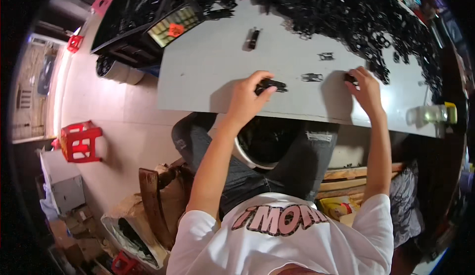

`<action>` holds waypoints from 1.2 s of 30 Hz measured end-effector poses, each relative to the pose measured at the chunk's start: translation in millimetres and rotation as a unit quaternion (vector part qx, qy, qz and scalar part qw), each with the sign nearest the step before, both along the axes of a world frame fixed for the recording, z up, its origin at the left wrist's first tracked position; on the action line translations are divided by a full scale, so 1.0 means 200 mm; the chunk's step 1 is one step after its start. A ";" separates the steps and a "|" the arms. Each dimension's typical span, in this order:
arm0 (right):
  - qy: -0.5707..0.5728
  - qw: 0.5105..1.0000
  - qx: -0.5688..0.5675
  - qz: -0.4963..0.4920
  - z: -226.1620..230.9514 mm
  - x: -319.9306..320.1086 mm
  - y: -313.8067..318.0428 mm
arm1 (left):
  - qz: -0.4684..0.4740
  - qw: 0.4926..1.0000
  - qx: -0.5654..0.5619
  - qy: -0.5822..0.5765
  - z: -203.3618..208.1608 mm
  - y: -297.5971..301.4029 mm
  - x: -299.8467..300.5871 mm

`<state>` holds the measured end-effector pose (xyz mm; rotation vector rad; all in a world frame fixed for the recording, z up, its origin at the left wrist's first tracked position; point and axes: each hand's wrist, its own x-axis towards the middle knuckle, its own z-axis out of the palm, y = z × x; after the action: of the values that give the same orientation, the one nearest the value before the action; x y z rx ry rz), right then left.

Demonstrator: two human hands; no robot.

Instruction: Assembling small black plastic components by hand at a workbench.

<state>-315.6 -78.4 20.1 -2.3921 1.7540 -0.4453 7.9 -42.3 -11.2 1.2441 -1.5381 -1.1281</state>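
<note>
Over the near part of the pale table (pixel 198 72), my left hand (pixel 247 96) is closed on a bundle of narrow black plastic pieces (pixel 275 85), thumb and fingers on either side. To the right, my right hand (pixel 367 89) pinches a small black plastic piece (pixel 351 79) close to the tabletop; the fingers partly hide it. Two loose black clip-like pieces lie between the hands: a nearer piece (pixel 311 77) and a farther piece (pixel 326 56). Beyond my left hand sits a dark, narrow bundle (pixel 254 38). Their exact kind is too small to tell.
A large heap of black pieces (pixel 346 13) covers the table's far and right sides. A clear jar with a yellow lid (pixel 438 114) lies at the right edge. Below the table edge, a round tub (pixel 262 141) stands between my knees. A red stool (pixel 81 141) stands left.
</note>
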 end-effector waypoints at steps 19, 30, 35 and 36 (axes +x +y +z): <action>-0.009 0.989 -0.047 0.142 0.01 0.45 0.02 | 0.005 0.998 -0.047 -0.031 0.02 0.01 0.01; -0.165 0.973 0.042 0.157 0.04 0.71 0.09 | 0.009 0.997 -0.045 -0.057 0.01 0.00 0.01; -0.162 0.974 0.050 0.147 0.05 0.71 0.10 | -0.002 0.997 -0.075 -0.034 0.01 0.00 0.01; -0.161 0.976 0.046 0.143 0.05 0.71 0.10 | -0.010 0.997 -0.068 -0.032 0.02 0.00 0.02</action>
<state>-174.3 -57.8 30.3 -2.3010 1.2467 -0.6502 11.0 -42.9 -7.7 1.1856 -1.6484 -0.9876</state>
